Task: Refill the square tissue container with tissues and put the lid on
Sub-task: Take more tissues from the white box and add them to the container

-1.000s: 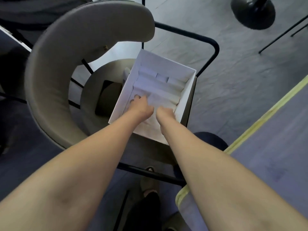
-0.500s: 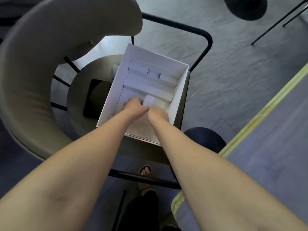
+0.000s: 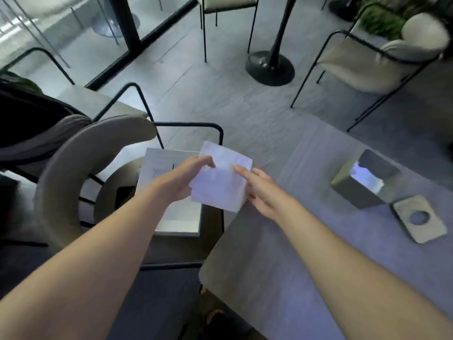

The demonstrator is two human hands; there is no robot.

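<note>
A white stack of tissues [image 3: 220, 180] is held in the air between both hands, above the gap between chair and table. My left hand [image 3: 182, 179] grips its left side, and my right hand [image 3: 259, 190] holds its right side with fingers on top. The square tissue container [image 3: 362, 180] stands open on the grey table at the right, some white tissue showing inside. Its lid [image 3: 419, 218], grey with a round hole, lies flat on the table just in front of it.
A white cardboard box [image 3: 171, 192] sits on the seat of a curved-back chair [image 3: 73, 168] to the left. The grey table [image 3: 318, 253] spans the right side. More chairs and a black table base [image 3: 269, 67] stand on the floor beyond.
Both hands have come up out of the white box holding a stack of tissues and moved right toward the table. The view has swung up and right, showing the container and lid.
</note>
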